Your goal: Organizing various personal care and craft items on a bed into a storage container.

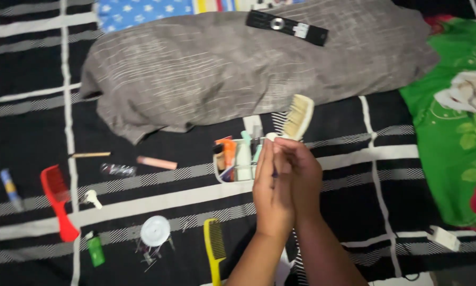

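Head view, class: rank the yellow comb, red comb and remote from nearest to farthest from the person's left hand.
1. Yellow comb: just lower left of the left hand, on the bedsheet.
2. Remote: on the grey pillow, far above the hand.
3. Red comb: far out to the left, on the sheet.

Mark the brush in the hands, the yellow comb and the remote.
Brush [297, 117]: head view, middle of the pale bristle head above the hands.
Yellow comb [214, 244]: head view, toothed section, on the bedsheet.
Remote [286, 26]: head view, middle of the black body, on the grey pillow.
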